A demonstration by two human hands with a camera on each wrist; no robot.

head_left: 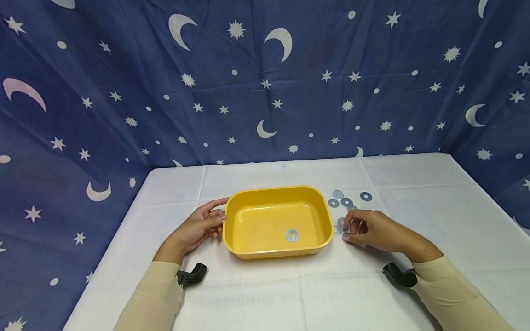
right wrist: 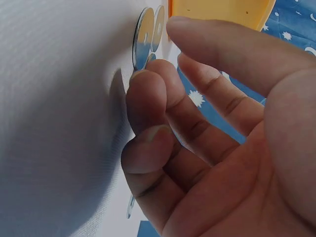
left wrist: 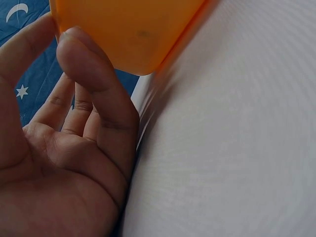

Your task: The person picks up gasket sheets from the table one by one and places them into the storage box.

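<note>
The left hand (head_left: 195, 229) grips the left end of the yellow bin (head_left: 252, 216) between thumb and index finger; the right hand (head_left: 374, 230), fingers loosely bent, thumb apart, grasps nothing visible among washers (head_left: 343, 202) right of the bin.

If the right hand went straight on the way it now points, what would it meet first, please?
Most likely the metal washer just before the right hand, with the yellow tray beyond; whether hand and washer touch is hard to tell.
</note>
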